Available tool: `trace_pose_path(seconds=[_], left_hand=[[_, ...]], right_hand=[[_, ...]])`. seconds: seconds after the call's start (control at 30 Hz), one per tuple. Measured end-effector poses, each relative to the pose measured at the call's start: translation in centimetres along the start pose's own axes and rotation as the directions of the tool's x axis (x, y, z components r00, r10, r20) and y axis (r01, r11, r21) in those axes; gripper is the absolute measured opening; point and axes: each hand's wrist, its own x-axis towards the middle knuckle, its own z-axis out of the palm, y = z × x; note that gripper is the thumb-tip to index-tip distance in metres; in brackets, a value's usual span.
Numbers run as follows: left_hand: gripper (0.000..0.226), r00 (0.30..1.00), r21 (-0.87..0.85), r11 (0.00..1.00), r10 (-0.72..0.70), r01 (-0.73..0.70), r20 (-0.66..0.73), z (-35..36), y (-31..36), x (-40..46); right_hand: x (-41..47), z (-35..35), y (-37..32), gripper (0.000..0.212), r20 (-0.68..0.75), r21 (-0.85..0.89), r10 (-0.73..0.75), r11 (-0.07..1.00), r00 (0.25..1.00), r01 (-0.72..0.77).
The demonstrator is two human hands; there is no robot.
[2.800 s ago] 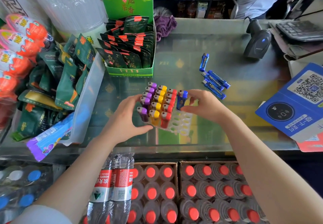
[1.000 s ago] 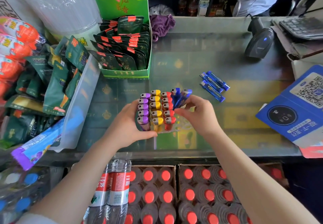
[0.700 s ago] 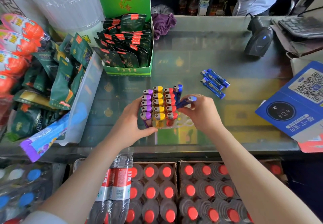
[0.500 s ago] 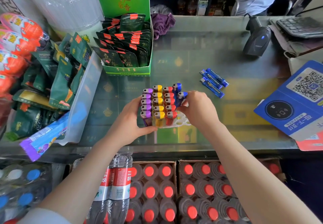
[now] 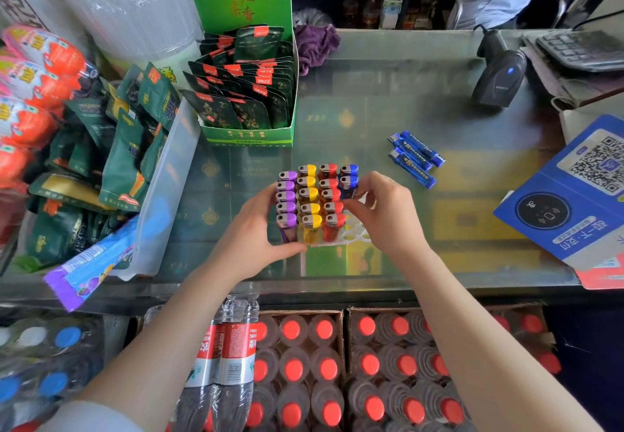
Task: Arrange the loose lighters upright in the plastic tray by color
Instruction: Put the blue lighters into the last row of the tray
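A clear plastic tray [image 5: 356, 233] stands on the glass counter with upright lighters in rows: purple [image 5: 287, 197], yellow [image 5: 309, 195], red [image 5: 331, 195]. Two blue lighters stand in the fourth row; the far one [image 5: 349, 170] is free, and my right hand [image 5: 381, 215] pinches the second blue lighter [image 5: 348, 186] in its slot. My left hand [image 5: 251, 234] grips the tray's left side, thumb under the near edge. Three loose blue lighters [image 5: 415, 158] lie flat on the counter to the right.
A green box of tea packets [image 5: 250, 94] stands behind the tray. Snack bags in a clear bin [image 5: 165, 192] crowd the left. A barcode scanner [image 5: 496, 84] and a blue QR payment stand [image 5: 574, 192] sit at the right. Bottled drinks lie below the counter's front edge.
My right hand brought a second blue lighter from a tilt to upright in the slot behind the first one. My left hand kept its hold on the tray.
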Motion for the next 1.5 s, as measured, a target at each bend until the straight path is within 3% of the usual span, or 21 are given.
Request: trace_pose_path(seconds=[0.3, 0.47, 0.53, 0.6, 0.7, 0.83, 0.97, 1.13, 1.27, 1.37, 1.5], left_hand=[[0.081, 1.0, 0.013, 1.0, -0.019, 0.019, 0.005, -0.4, 0.7, 0.0], [0.077, 1.0, 0.031, 0.999, -0.021, 0.022, -0.006, -0.4, 1.0, 0.0], [0.076, 1.0, 0.036, 0.999, -0.025, 0.025, -0.012, -0.3, 1.0, 0.0], [0.075, 0.999, 0.039, 0.999, -0.03, 0.031, -0.019, -0.2, 1.2, 0.0], [0.073, 0.999, 0.043, 0.998, -0.038, 0.038, -0.01, -0.2, 1.3, 0.2], [0.072, 0.999, 0.061, 0.997, -0.049, 0.05, -0.009, -0.1, 1.4, 0.3], [0.072, 0.999, 0.062, 0.997, -0.051, 0.052, -0.005, -0.1, 1.3, 0.3], [0.066, 0.999, 0.045, 0.998, -0.043, 0.042, 0.008, 0.1, 1.2, 0.2], [0.067, 0.999, 0.035, 0.998, -0.046, 0.046, -0.002, 0.2, 1.1, 0.0], [0.063, 0.998, -0.042, 0.998, -0.055, 0.055, 0.007, -0.1, 1.1, -0.1], [0.072, 0.995, -0.045, 0.996, -0.072, 0.075, 0.065, -0.6, 0.6, 0.0]], right_hand=[[0.5, 0.0, 1.3, 0.018, 0.035, 0.063, -0.084, 0.995, 0.996, 0.082], [1.0, -1.1, 1.8, 0.02, 0.198, -0.041, -0.175, 0.982, 0.964, 0.187], [1.0, -1.7, 2.3, 0.014, 0.18, -0.059, -0.214, 0.972, 0.96, 0.228], [1.1, -2.1, 2.9, 0.013, -0.009, -0.127, -0.152, 0.981, 0.988, 0.15], [1.4, -2.5, 4.3, 0.02, -0.231, -0.34, 0.02, 0.935, 0.973, -0.1], [1.7, -2.8, 6.1, 0.019, -0.242, -0.479, 0.042, 0.864, 0.969, -0.157], [2.2, -2.7, 6.5, 0.021, -0.231, -0.477, 0.073, 0.861, 0.97, -0.178], [3.6, -2.9, 6.5, 0.013, -0.136, -0.563, 0.094, 0.812, 0.986, -0.155], [4.2, -2.1, 4.9, 0.022, -0.073, -0.483, 0.153, 0.859, 0.986, -0.169], [3.6, -1.8, 3.8, 0.016, -0.059, -0.397, 0.137, 0.906, 0.989, -0.149], [1.1, -2.5, 1.5, 0.01, -0.126, 0.068, 0.092, 0.994, 0.988, -0.084]])
